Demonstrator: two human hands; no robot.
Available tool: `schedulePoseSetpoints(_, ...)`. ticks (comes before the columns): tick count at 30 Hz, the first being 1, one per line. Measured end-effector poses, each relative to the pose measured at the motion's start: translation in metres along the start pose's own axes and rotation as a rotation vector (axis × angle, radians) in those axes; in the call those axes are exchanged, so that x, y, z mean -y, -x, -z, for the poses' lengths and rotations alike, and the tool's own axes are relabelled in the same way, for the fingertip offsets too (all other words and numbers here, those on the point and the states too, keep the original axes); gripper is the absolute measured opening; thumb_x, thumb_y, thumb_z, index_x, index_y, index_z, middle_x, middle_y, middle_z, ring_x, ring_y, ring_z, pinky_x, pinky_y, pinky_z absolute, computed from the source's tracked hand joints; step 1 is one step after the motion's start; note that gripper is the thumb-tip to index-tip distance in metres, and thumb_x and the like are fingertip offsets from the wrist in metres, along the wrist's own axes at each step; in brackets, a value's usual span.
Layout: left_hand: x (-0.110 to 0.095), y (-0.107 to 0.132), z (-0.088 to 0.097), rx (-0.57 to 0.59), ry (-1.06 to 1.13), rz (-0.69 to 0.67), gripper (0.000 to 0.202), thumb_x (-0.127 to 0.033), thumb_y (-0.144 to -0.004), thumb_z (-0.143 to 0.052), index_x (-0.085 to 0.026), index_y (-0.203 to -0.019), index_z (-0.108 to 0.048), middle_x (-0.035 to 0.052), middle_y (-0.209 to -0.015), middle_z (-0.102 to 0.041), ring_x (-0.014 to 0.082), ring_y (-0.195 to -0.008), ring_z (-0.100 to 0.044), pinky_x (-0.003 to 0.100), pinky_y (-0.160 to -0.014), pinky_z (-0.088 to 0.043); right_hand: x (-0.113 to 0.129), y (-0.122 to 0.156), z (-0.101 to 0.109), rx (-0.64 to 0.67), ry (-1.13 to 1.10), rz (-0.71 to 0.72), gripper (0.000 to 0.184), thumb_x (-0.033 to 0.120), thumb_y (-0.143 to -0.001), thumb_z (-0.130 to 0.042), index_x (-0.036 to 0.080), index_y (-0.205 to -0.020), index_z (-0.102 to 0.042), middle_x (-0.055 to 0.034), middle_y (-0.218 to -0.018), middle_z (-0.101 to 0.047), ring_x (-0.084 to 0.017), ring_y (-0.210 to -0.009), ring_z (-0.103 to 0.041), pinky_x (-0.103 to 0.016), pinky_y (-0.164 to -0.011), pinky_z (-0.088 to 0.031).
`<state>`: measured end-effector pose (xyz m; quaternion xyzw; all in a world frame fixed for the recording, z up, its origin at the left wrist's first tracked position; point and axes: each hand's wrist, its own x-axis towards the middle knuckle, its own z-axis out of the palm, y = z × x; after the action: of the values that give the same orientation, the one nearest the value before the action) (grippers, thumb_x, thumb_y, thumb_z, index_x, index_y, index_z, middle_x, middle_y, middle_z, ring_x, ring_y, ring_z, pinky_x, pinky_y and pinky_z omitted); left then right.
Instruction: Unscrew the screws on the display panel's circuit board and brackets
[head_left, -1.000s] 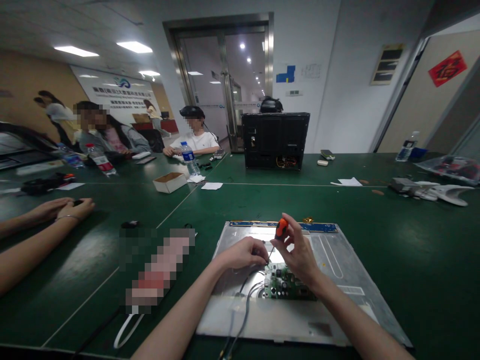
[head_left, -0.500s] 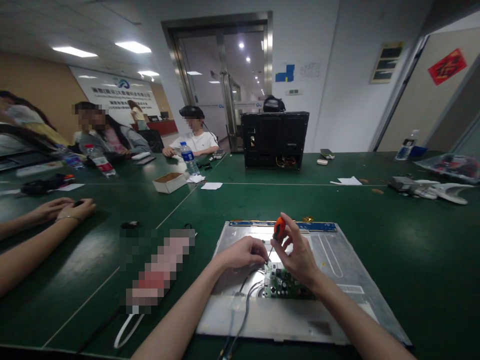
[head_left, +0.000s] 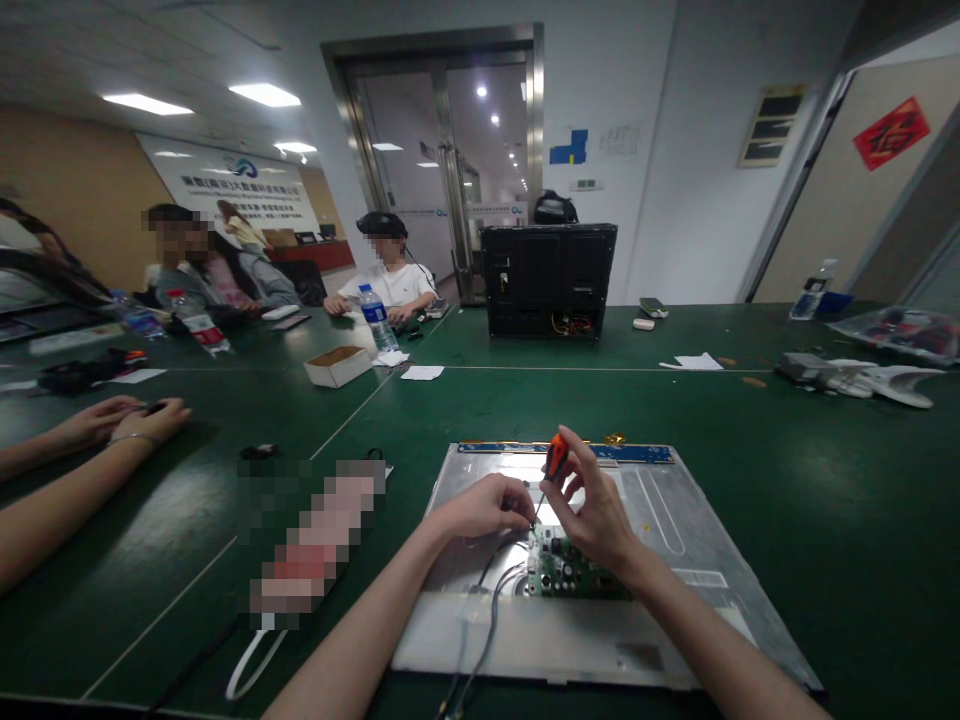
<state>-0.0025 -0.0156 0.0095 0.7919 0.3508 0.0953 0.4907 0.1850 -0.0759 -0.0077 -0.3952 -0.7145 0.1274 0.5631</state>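
Evidently at a tool-work step, the right hand (head_left: 598,503) pinches an orange-and-black screwdriver (head_left: 556,457) angled toward the corner of a green circuit board (head_left: 559,577) atop a flat silver metal panel (head_left: 696,528); whether the left hand's bunched fingers (head_left: 516,518) grip anything is unclear. The next move likely calls for steadiness.

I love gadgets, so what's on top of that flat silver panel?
A green circuit board, cables and a blue strip along the far edge. The right hand covers part of the board, the left hand some panel; I can't see beneath them.
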Motion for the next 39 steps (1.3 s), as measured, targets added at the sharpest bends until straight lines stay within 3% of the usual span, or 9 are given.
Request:
schedulePoseSetpoints(12,-0.001,0.001,-0.001,-0.017,-0.003,-0.007,0.005,-0.014,-0.073,-0.069,-0.016,-0.075,-0.072,-0.0022,-0.069,-0.065,0.0134,-0.067,-0.056,0.022,-0.064,-0.044,-0.001,0.000,-0.002,-0.028,0.010,0.021,0.068,0.020,-0.090,-0.056,0.030,-0.150,-0.027,0.0005,-0.081,-0.063,-0.015,-0.061,-0.061,-0.025,-0.049,-0.052)
schedulePoseSetpoints(20,-0.001,0.001,0.000,-0.011,-0.013,-0.006,0.006,-0.014,-0.073,-0.068,-0.016,-0.076,-0.072,-0.0021,-0.069,-0.066,0.0141,-0.069,-0.058,0.023,-0.066,-0.045,-0.001,0.000,-0.002,-0.035,0.011,0.037,0.063,0.023,-0.091,-0.057,0.031,-0.147,-0.031,0.0010,-0.081,-0.061,-0.014,-0.058,-0.059,-0.025,-0.047,-0.051)
schedulePoseSetpoints(27,0.003,-0.001,-0.001,-0.013,-0.008,-0.013,0.005,-0.012,-0.073,-0.068,-0.016,-0.074,-0.071,-0.0031,-0.068,-0.063,0.0134,-0.067,-0.056,0.023,-0.067,-0.044,0.003,-0.001,0.000,0.010,0.013,0.042,0.068,0.019,-0.091,-0.052,0.030,-0.152,-0.023,-0.0029,-0.086,-0.064,-0.016,-0.063,-0.062,-0.027,-0.048,-0.052)
schedulePoseSetpoints(39,0.008,-0.005,-0.001,-0.008,0.024,-0.013,0.004,-0.011,-0.071,-0.071,-0.015,-0.073,-0.072,-0.0034,-0.066,-0.062,0.0129,-0.066,-0.055,0.023,-0.067,-0.043,-0.002,0.001,-0.001,-0.060,0.049,0.086,0.068,0.018,-0.091,-0.055,0.029,-0.151,-0.025,0.0005,-0.082,-0.062,-0.013,-0.057,-0.059,-0.023,-0.047,-0.052)
